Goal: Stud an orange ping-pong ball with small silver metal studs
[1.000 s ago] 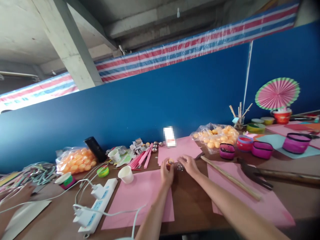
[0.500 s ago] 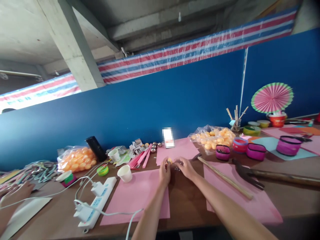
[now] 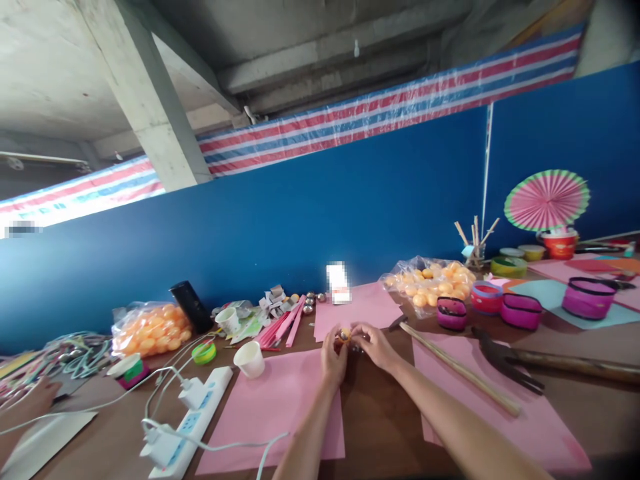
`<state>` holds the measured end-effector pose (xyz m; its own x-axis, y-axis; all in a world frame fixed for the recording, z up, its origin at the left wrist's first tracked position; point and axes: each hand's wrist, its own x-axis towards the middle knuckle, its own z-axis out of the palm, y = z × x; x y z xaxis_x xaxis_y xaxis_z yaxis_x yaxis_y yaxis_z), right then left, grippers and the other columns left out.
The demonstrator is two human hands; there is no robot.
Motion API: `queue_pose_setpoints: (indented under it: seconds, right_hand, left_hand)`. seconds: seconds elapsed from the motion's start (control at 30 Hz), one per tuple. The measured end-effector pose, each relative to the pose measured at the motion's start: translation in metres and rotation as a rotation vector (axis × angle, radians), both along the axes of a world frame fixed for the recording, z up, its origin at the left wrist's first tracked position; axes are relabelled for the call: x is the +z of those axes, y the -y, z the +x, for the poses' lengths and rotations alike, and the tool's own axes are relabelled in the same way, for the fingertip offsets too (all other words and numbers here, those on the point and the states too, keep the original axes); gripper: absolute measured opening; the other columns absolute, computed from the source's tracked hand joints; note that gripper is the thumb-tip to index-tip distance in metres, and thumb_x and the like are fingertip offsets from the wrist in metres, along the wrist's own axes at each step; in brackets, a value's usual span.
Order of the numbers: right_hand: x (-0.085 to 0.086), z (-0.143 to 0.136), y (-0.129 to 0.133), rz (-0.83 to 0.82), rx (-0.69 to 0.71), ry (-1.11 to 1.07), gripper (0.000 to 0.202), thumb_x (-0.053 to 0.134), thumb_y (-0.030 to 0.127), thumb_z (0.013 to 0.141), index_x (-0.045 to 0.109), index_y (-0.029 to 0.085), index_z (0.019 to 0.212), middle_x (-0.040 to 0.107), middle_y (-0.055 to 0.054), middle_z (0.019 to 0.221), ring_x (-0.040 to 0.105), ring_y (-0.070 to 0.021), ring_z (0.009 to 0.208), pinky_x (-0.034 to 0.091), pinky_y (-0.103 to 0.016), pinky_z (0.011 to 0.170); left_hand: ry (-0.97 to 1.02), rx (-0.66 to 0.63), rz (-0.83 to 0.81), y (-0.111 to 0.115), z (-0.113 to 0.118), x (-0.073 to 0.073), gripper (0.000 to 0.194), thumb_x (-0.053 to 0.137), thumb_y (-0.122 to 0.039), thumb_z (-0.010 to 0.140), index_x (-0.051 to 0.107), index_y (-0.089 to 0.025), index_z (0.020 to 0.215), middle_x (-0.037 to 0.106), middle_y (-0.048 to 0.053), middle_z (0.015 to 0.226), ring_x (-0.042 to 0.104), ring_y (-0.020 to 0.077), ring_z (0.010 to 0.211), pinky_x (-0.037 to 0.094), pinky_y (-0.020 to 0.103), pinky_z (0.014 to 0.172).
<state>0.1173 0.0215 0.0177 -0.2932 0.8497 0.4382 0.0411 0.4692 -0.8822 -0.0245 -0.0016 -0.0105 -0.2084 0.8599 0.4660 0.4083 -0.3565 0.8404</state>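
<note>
My left hand (image 3: pixel 334 355) is closed around a small orange ball (image 3: pixel 345 335) over the brown table, between pink paper sheets. From the other side, my right hand (image 3: pixel 374 345) bends its fingers in a pinch beside the ball; what they hold is too small to make out. Below the fingertips a few shiny bits show, partly hidden by my hands. Beyond my hands lies a pink sheet (image 3: pixel 357 305). Another pink sheet (image 3: pixel 280 413) is to the left of my left forearm, with a white paper cup (image 3: pixel 249 360) at its far edge.
On the right lie a wooden stick (image 3: pixel 463 372) and a hammer (image 3: pixel 565 363). Bags of orange balls (image 3: pixel 155 328) (image 3: pixel 433 283) stand at the back. A white power strip (image 3: pixel 197 423) with cables is at left. Another person's hand (image 3: pixel 30 403) shows at far left.
The view has shifted slightly. My hands stay together at the same spot, and the orange ball shows more clearly between them.
</note>
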Motion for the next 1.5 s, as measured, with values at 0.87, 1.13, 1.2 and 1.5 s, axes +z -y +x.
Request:
queue_pose_setpoints:
  seconds: [0.87, 1.13, 1.2, 1.5]
  right_hand:
    - [0.001, 0.001, 0.001, -0.096, 0.164, -0.079, 0.019, 0.055, 0.035, 0.074, 0.059, 0.017, 0.074, 0.061, -0.006, 0.1, 0.058, -0.0172, 0.081, 0.047, -0.027, 0.071]
    - [0.003, 0.002, 0.003, -0.083, 0.156, -0.061, 0.02, 0.056, 0.036, 0.074, 0.059, 0.017, 0.073, 0.061, -0.005, 0.098, 0.057, -0.017, 0.082, 0.046, -0.028, 0.073]
    - [0.004, 0.003, 0.003, -0.081, 0.155, -0.059, 0.021, 0.055, 0.037, 0.074, 0.059, 0.017, 0.073, 0.061, -0.005, 0.098, 0.057, -0.0171, 0.083, 0.045, -0.028, 0.074]
    - [0.004, 0.003, 0.003, -0.083, 0.163, -0.046, 0.021, 0.055, 0.037, 0.074, 0.058, 0.016, 0.073, 0.061, -0.005, 0.099, 0.057, -0.0165, 0.081, 0.046, -0.028, 0.072]
  left_hand:
    - [0.051, 0.001, 0.027, 0.0, 0.002, -0.001, 0.039, 0.057, -0.024, 0.07, 0.054, -0.018, 0.108, 0.06, 0.008, 0.104, 0.057, 0.0205, 0.096, 0.046, 0.034, 0.083]
    - [0.035, -0.011, 0.031, -0.002, 0.0, -0.004, 0.039, 0.055, -0.023, 0.071, 0.052, -0.019, 0.11, 0.059, 0.008, 0.107, 0.056, 0.0203, 0.098, 0.045, 0.035, 0.085]
    - [0.027, -0.008, 0.036, -0.002, -0.001, -0.006, 0.039, 0.055, -0.023, 0.072, 0.052, -0.019, 0.111, 0.059, 0.008, 0.108, 0.055, 0.0204, 0.099, 0.045, 0.035, 0.086]
    - [0.014, -0.006, 0.032, -0.002, -0.001, -0.005, 0.038, 0.054, -0.022, 0.072, 0.051, -0.019, 0.11, 0.058, 0.008, 0.107, 0.055, 0.0199, 0.1, 0.043, 0.035, 0.087]
